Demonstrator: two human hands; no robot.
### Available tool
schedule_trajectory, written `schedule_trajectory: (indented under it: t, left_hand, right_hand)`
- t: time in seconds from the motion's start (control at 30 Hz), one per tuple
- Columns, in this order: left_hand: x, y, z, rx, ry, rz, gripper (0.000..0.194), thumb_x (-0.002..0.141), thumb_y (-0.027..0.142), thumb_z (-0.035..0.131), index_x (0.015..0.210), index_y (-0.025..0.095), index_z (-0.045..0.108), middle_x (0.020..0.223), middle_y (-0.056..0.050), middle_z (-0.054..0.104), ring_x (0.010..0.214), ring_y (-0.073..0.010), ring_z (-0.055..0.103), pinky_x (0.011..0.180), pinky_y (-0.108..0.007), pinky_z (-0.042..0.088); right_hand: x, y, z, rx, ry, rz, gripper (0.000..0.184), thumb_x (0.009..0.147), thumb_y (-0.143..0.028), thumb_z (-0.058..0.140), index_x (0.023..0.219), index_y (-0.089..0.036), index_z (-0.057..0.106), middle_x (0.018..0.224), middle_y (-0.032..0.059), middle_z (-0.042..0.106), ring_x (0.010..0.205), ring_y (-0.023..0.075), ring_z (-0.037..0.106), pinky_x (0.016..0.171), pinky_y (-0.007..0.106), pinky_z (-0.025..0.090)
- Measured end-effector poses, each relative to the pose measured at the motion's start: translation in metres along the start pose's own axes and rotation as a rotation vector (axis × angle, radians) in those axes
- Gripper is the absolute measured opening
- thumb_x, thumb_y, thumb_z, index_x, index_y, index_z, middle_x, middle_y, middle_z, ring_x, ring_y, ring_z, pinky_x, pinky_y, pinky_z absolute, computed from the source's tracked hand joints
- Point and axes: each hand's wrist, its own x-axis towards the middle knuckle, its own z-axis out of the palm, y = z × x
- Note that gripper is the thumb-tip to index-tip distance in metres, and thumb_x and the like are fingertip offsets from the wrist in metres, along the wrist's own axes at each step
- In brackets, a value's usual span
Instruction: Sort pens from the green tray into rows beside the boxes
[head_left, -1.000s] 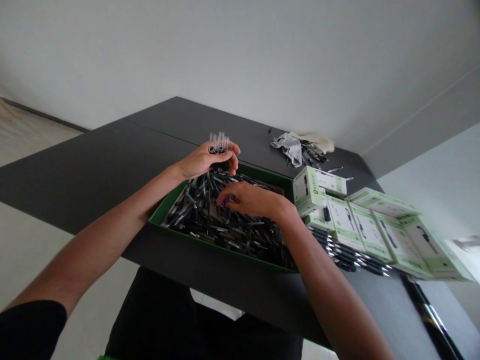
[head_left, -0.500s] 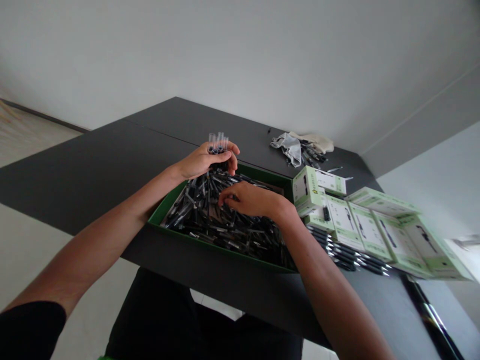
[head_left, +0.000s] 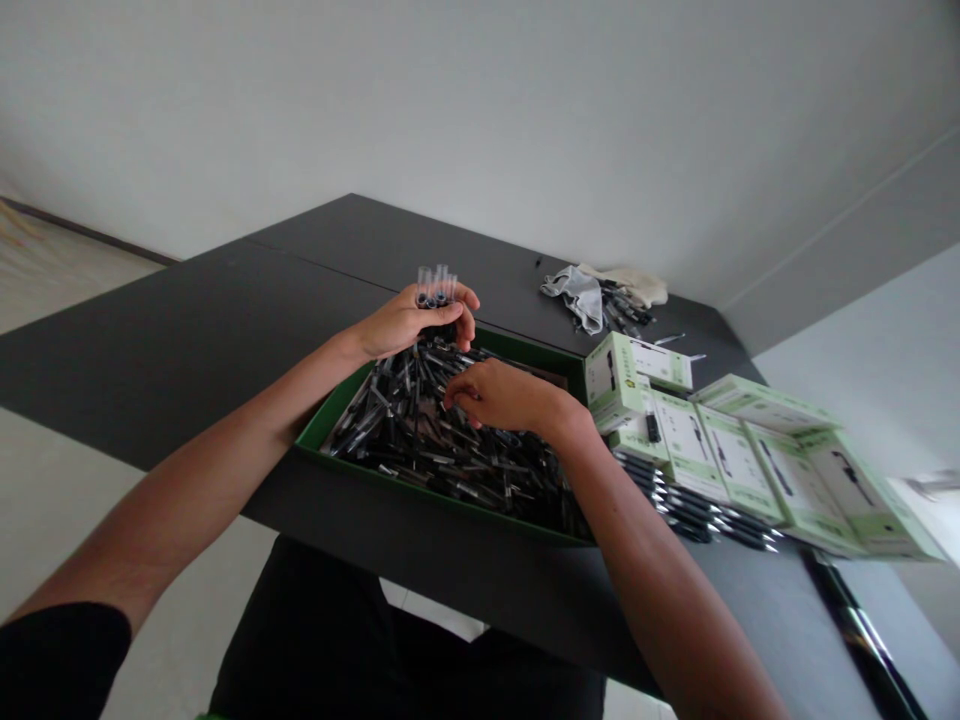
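Here are the clear-ended pens [head_left: 437, 285], a small bunch standing over the far edge of the green box [head_left: 450, 498], and the left hand [head_left: 412, 322] has them, thumb and fingers closed round the bunch. Loose pens [head_left: 420, 435] lie jumbled inside the box. Over them comes the right hand [head_left: 499, 397], fingers curled down; whether it pinches anything, I cannot tell.

Now outward: the box sits on a dark, smooth table [head_left: 187, 330], a thin seam running across beyond it. Right of the box, green-and-white cartons [head_left: 686, 445] bunch together, with piled pens [head_left: 690, 515] along their near side. Beyond the box to the right, a grey cloth [head_left: 581, 292] and a cream cloth [head_left: 641, 283] lie with more pens. A plain pale wall [head_left: 450, 120] rises behind the box, and light floor [head_left: 60, 520] shows to its left.
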Motion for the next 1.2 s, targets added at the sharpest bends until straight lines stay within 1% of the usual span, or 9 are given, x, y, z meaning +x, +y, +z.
schedule_trajectory:
  t: [0.17, 0.3, 0.47, 0.6, 0.7, 0.8, 0.9, 1.03, 1.2]
  left_hand:
    - [0.0, -0.001, -0.001, -0.002, 0.0, -0.005, 0.026, 0.094, 0.035, 0.079, 0.106, 0.014, 0.069, 0.082, -0.006, 0.078, 0.073, -0.0185, 0.075, 0.071, -0.031, 0.057]
    - [0.0, -0.001, -0.001, -0.005, 0.005, -0.006, 0.025, 0.094, 0.034, 0.079, 0.106, 0.014, 0.069, 0.082, -0.007, 0.078, 0.073, -0.0184, 0.075, 0.071, -0.03, 0.057]
    - [-0.001, -0.002, -0.001, 0.004, 0.02, -0.009, 0.026, 0.094, 0.034, 0.079, 0.106, 0.014, 0.069, 0.082, -0.006, 0.077, 0.073, -0.0177, 0.074, 0.071, -0.029, 0.058]
    - [-0.001, -0.002, -0.001, -0.019, 0.019, -0.019, 0.028, 0.093, 0.035, 0.08, 0.107, 0.014, 0.068, 0.083, -0.006, 0.077, 0.073, -0.0187, 0.074, 0.071, -0.031, 0.06]
    - [-0.001, -0.002, -0.001, -0.022, 0.016, -0.012, 0.028, 0.094, 0.036, 0.079, 0.107, 0.015, 0.068, 0.082, -0.005, 0.076, 0.073, -0.0184, 0.075, 0.073, -0.031, 0.06]
    - [0.0, -0.003, -0.002, 0.001, 0.016, 0.0, 0.026, 0.094, 0.035, 0.079, 0.106, 0.014, 0.069, 0.081, -0.005, 0.076, 0.073, -0.0175, 0.074, 0.074, -0.03, 0.059]
    - [0.0, -0.003, -0.002, -0.001, 0.013, 0.004, 0.026, 0.094, 0.036, 0.079, 0.106, 0.015, 0.069, 0.081, -0.005, 0.077, 0.073, -0.0173, 0.074, 0.074, -0.03, 0.058]
    - [0.001, -0.004, -0.003, -0.016, 0.023, -0.002, 0.028, 0.093, 0.036, 0.081, 0.106, 0.015, 0.069, 0.081, -0.005, 0.077, 0.073, -0.0182, 0.075, 0.073, -0.03, 0.059]
    - [0.001, -0.004, -0.003, -0.016, 0.021, 0.0, 0.027, 0.093, 0.035, 0.08, 0.106, 0.014, 0.069, 0.08, -0.005, 0.076, 0.072, -0.0171, 0.074, 0.072, -0.029, 0.058]
  right_hand:
    - [-0.002, -0.004, -0.003, -0.093, 0.066, 0.121, 0.034, 0.093, -0.015, 0.055, 0.108, -0.021, 0.085, 0.064, 0.0031, 0.074, 0.076, 0.0211, 0.073, 0.071, 0.028, 0.046]
    - [-0.005, -0.004, -0.006, -0.159, 0.145, 0.201, 0.035, 0.095, -0.015, 0.054, 0.109, -0.023, 0.085, 0.074, 0.0065, 0.077, 0.082, 0.0241, 0.075, 0.073, 0.03, 0.047]
    - [-0.002, 0.005, -0.005, -0.112, 0.281, 0.152, 0.035, 0.101, -0.013, 0.048, 0.11, -0.017, 0.082, 0.106, 0.0131, 0.081, 0.1, 0.0239, 0.076, 0.087, 0.03, 0.049]
    - [0.001, 0.009, -0.004, -0.079, 0.399, 0.122, 0.034, 0.104, -0.009, 0.044, 0.111, -0.011, 0.077, 0.108, 0.0149, 0.08, 0.101, 0.0229, 0.075, 0.09, 0.029, 0.049]
    - [0.002, 0.007, -0.005, -0.068, 0.466, 0.113, 0.032, 0.104, -0.008, 0.045, 0.111, -0.012, 0.076, 0.109, 0.0144, 0.08, 0.103, 0.0234, 0.074, 0.09, 0.029, 0.049]
    - [0.001, 0.003, -0.008, -0.053, 0.501, 0.123, 0.03, 0.103, -0.007, 0.048, 0.109, -0.013, 0.077, 0.104, 0.0119, 0.081, 0.093, 0.0215, 0.073, 0.084, 0.028, 0.048]
    - [0.002, 0.0, -0.01, -0.033, 0.498, 0.177, 0.03, 0.103, -0.011, 0.05, 0.105, -0.013, 0.08, 0.094, 0.01, 0.08, 0.08, 0.0192, 0.071, 0.076, 0.028, 0.045]
    - [0.002, 0.0, -0.009, -0.04, 0.52, 0.215, 0.031, 0.103, -0.016, 0.051, 0.1, -0.015, 0.082, 0.087, 0.0088, 0.079, 0.076, 0.0186, 0.069, 0.072, 0.029, 0.041]
    - [-0.001, 0.002, -0.005, -0.067, 0.54, 0.183, 0.025, 0.1, -0.017, 0.054, 0.102, -0.018, 0.079, 0.086, 0.0061, 0.076, 0.068, 0.0159, 0.061, 0.068, 0.03, 0.036]
